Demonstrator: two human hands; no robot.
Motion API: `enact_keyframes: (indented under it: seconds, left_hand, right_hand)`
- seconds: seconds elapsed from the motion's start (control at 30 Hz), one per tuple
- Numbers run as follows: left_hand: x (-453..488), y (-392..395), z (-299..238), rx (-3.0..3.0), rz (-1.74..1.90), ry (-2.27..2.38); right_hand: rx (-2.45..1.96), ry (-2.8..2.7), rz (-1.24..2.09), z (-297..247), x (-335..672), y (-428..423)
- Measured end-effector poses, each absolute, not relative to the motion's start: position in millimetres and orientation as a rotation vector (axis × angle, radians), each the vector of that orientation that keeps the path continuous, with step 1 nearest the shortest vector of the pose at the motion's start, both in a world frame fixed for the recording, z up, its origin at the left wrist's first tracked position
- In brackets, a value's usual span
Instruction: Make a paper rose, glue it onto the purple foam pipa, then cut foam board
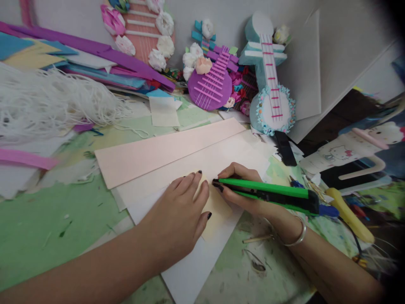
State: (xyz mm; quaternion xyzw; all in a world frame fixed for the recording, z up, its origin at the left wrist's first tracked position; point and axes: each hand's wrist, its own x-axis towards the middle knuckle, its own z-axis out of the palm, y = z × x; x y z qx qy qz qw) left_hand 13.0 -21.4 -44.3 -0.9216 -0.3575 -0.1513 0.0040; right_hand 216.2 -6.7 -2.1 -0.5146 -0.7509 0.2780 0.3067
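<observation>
My left hand (183, 207) lies flat with fingers stretched out, pressing a small pale yellow piece (218, 211) onto white foam sheets (196, 261). My right hand (243, 190) is closed around a green utility knife (268, 194), whose black tip touches the sheet beside the yellow piece. A silver bangle (297, 238) sits on my right wrist. A long pale pink foam strip (164, 152) lies just beyond both hands.
Foam guitar models, purple (211, 84) and teal (272, 101), lean against the back wall. A heap of white string (47, 101) and coloured foam sheets (88, 59) fill the left. A yellow glue gun (348, 215) and a black object (284, 147) lie at right.
</observation>
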Motion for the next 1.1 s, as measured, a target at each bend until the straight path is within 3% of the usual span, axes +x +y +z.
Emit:
enact_keyframes:
  seconds: [1.1]
  left_hand:
    - [13.2,-22.0,-41.4,-2.887,-0.515,-1.094]
  right_hand:
    - [-1.34,-1.95,0.791,-5.7,224.0,-16.4]
